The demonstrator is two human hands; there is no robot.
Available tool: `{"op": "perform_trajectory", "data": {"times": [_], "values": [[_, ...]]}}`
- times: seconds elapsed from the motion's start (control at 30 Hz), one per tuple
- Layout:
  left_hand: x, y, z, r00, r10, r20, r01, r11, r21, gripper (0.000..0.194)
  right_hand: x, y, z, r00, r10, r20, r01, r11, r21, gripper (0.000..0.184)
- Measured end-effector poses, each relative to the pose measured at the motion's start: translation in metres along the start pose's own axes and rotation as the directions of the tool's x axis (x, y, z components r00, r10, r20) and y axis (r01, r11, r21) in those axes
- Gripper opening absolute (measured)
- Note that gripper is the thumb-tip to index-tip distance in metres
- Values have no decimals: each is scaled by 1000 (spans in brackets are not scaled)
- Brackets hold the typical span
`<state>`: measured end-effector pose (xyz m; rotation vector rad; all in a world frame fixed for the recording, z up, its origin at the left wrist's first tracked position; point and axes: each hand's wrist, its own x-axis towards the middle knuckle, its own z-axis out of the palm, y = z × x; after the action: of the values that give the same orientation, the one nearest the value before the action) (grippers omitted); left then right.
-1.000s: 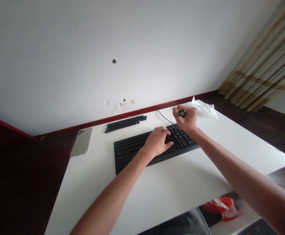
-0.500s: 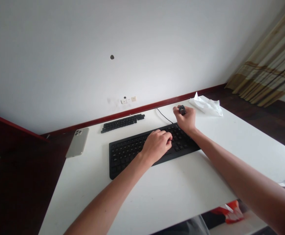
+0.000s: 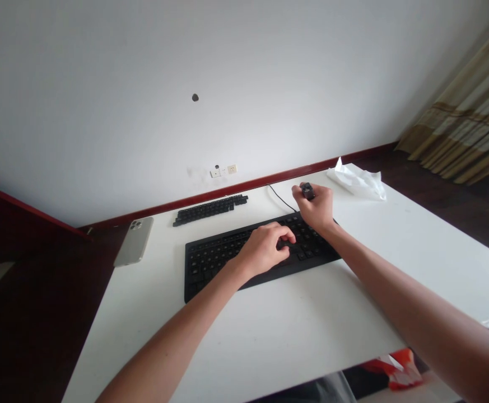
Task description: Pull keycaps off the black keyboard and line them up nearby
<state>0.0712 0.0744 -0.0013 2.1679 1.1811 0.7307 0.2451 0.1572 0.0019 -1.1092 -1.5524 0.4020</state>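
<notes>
A black keyboard (image 3: pixel 210 263) lies on the white table, many of its key positions bare of caps, with small pale dots showing. My left hand (image 3: pixel 265 246) rests over its middle, index finger arched and thumb apart from it; I make out nothing held there. Above the keyboard's right part, my right hand (image 3: pixel 317 207) is closed in a fist around a dark handle-like tool (image 3: pixel 307 191). Only the tool's blunt top end shows; its lower part is hidden by the hand. Behind the keyboard, loose black keycaps (image 3: pixel 206 211) are laid out in rows.
A phone (image 3: pixel 134 242) lies face down at the table's left edge. Crumpled white plastic (image 3: pixel 357 182) sits at the back right. The keyboard's cable (image 3: pixel 282 198) runs to the back edge by the wall. Below the front edge is a red-and-white item (image 3: pixel 399 369).
My left hand's index finger and thumb have spread apart above the keys. My right hand, still gripping the dark tool, stays nearly in place. The view has shifted slightly.
</notes>
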Motion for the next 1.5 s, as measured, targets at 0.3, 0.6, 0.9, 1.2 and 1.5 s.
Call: {"op": "perform_trajectory", "data": {"times": [0.3,0.6,0.9,1.2,1.5], "values": [[-2,-63,-71,970,-171,-175,227,894,386,32,2,-3,-1,1000,25,-10,-25,1000,16,43],[-1,-73,-69,975,-122,-184,205,816,540,18,-3,2,5,998,43,44,-44,999,5,44],[27,-78,-68,982,-71,-174,165,766,621,12,-4,2,6,999,23,30,-22,1000,-11,44],[31,-91,-68,967,-78,-242,214,765,608,7,-5,3,6,997,14,80,-16,999,28,42],[33,-92,-64,954,-92,-286,264,710,653,7,-3,0,4,995,22,94,-26,999,38,42]]}}
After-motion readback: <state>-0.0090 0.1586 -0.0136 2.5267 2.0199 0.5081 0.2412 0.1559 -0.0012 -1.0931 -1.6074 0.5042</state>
